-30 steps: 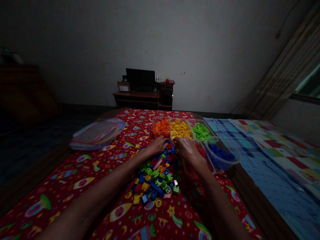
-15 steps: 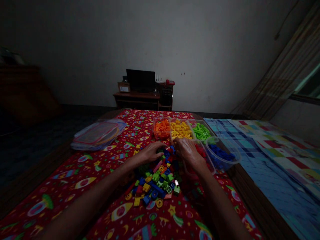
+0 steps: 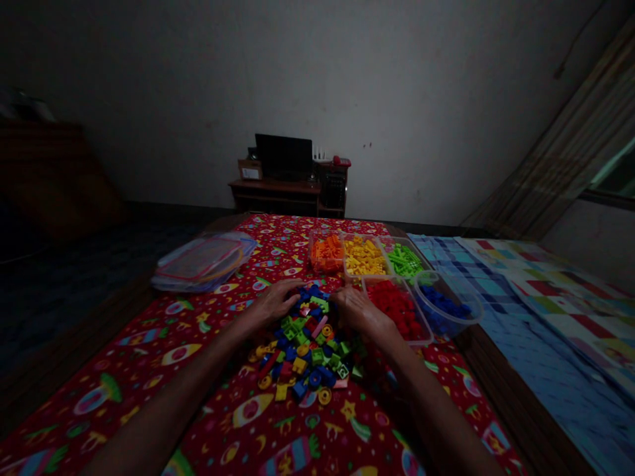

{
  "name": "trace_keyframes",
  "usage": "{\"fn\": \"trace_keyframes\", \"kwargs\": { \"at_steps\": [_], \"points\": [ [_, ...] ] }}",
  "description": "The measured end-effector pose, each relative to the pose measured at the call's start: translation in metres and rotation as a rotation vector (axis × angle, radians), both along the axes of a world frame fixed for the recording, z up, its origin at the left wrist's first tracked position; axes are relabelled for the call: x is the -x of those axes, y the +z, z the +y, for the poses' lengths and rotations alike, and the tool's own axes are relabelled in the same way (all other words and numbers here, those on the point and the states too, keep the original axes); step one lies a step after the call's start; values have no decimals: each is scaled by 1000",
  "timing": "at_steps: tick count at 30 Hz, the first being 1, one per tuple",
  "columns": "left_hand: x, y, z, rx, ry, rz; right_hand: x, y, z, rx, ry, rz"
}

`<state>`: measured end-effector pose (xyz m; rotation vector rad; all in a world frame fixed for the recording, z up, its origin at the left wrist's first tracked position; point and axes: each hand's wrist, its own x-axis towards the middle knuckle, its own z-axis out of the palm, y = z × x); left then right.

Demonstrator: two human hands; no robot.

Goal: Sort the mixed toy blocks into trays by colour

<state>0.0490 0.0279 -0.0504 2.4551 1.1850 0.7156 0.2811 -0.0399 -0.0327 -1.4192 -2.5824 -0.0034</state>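
A heap of mixed plastic bricks (image 3: 307,347) in blue, green, red, yellow and orange lies on a red patterned cloth (image 3: 149,370). My left hand (image 3: 272,305) rests on the heap's far left edge, fingers curled over bricks. My right hand (image 3: 358,312) rests on its far right edge, fingers bent onto the pile. What either hand grips is hidden. Behind stand clear tubs of orange bricks (image 3: 326,254), yellow bricks (image 3: 364,256), green bricks (image 3: 404,259), red bricks (image 3: 397,308) and a round tub of blue bricks (image 3: 443,307).
A stack of clear tub lids (image 3: 203,262) lies at the back left of the cloth. A checked blue cloth (image 3: 540,344) covers the surface to the right. A dark low desk with a screen (image 3: 285,173) stands against the far wall.
Both hands have drawn back toward me, cupping the far side of the heap. The red tub, earlier partly covered by my right hand, now shows fully.
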Motion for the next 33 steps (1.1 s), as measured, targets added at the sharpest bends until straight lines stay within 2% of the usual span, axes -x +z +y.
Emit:
{"fn": "trace_keyframes", "kwargs": {
  "at_steps": [4, 8, 10, 13, 16, 21, 23, 25, 29, 31, 33],
  "points": [
    [-2, -11, -1, 6, -46, 23, -1, 6, 4, 123, -19, -51],
    [-1, -11, 1, 15, -35, 15, -3, 15, 2, 164, -11, -29],
    [0, -9, 3, 8, -7, 4, -6, 18, -1, 129, -26, 10],
    [2, -6, 4, 19, 36, -10, -20, 26, -4, -5, -76, 129],
    [3, -3, 4, 74, 75, -40, -44, 41, -3, -120, -237, 218],
    [6, 3, 4, 180, 117, -196, -104, 76, -16, -246, -692, 263],
    [7, 6, 3, 218, 113, -234, -130, 81, -28, -286, -887, 211],
    [7, 7, 2, 243, 104, -258, -155, 78, -40, -282, -1026, 158],
    [5, 5, 1, 253, 65, -256, -182, 65, -51, -256, -1117, 116],
    [4, 5, 0, 232, 54, -228, -179, 64, -46, -323, -1083, 120],
    [2, 5, 0, 199, 62, -197, -162, 68, -37, -378, -986, 135]
  ]
}}
